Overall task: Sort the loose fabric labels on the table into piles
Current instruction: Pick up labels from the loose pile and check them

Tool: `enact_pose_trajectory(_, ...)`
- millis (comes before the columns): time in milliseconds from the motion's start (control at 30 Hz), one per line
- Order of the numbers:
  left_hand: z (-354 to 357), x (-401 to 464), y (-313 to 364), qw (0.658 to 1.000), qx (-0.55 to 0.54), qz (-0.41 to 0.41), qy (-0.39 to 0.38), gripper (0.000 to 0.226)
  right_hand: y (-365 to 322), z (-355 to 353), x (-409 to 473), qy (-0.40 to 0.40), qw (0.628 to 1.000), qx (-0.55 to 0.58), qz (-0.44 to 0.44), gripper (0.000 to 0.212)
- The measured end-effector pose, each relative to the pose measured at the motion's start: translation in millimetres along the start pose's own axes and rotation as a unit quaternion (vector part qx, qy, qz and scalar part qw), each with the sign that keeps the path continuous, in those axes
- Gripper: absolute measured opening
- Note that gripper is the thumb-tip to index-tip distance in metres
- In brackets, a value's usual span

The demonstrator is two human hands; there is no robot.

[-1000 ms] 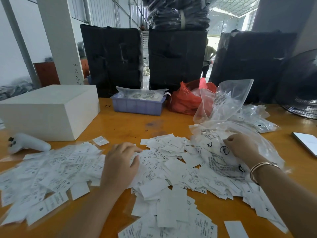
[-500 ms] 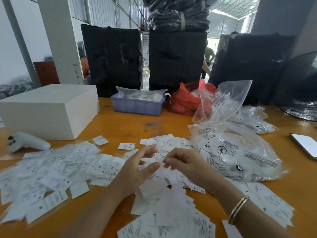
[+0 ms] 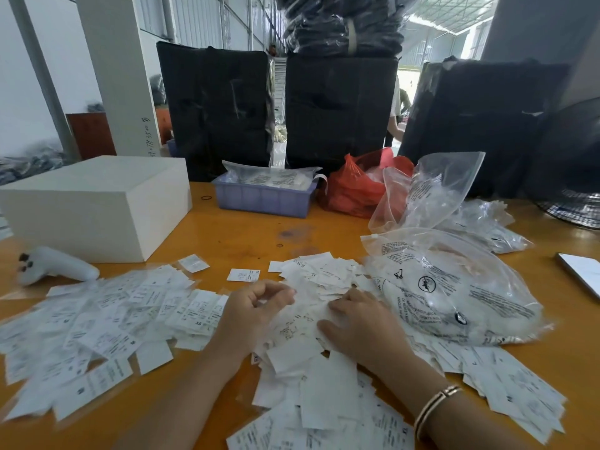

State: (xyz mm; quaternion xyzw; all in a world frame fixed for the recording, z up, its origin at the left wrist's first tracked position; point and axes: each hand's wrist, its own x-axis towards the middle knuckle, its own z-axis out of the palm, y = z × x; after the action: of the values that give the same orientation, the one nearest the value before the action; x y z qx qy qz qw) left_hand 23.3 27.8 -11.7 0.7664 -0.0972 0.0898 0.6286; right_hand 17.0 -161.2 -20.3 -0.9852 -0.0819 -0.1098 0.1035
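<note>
white box (image 3: 97,203) | blue tray (image 3: 263,199) | red bag (image 3: 352,190) | phone (image 3: 581,272)

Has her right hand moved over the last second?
Yes. The right hand left the clear plastic bag and moved left onto the middle label pile.

both hands (image 3: 311,319) on loose fabric labels (image 3: 107,316), orange table (image 3: 233,235), clear bag (image 3: 454,287)

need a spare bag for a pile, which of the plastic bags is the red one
The red bag at the table's far edge, between the purple tray and the upright clear bag; the other bags are clear.
</note>
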Motion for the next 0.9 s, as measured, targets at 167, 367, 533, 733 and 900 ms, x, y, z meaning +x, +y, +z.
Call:
enact_pose_trajectory(167,1.6,-4.2,5.0,1.000,-0.001,0.021,-0.018,0.020,-4.5,0.6,-1.5,0.053,0.993,-0.102,-0.027,0.039)
enact_pose_trajectory(367,2.9,-4.0,6.6,0.999,-0.029,0.013,-0.023,0.025,-4.9,-2.6,-1.1,0.166,0.984,0.058,-0.029,0.021)
enact_pose_trajectory(533,3.4,-3.4,6.6,0.999,-0.030,0.025,-0.029,0.019,-3.2,-5.7,-0.5,0.181,0.857,0.480,0.039,0.034)
enact_pose_trajectory(733,3.7,-2.1,5.1,0.998,-0.007,0.053,-0.030,0.014,-13.6,-10.8,-5.4,0.188,0.868,0.457,-0.036,0.046)
enact_pose_trajectory(900,3.7,-1.1,0.2,0.995,0.057,0.077,-0.036,0.018,-24.3,-9.4,-8.8,0.087,0.880,0.466,-0.028,0.016)
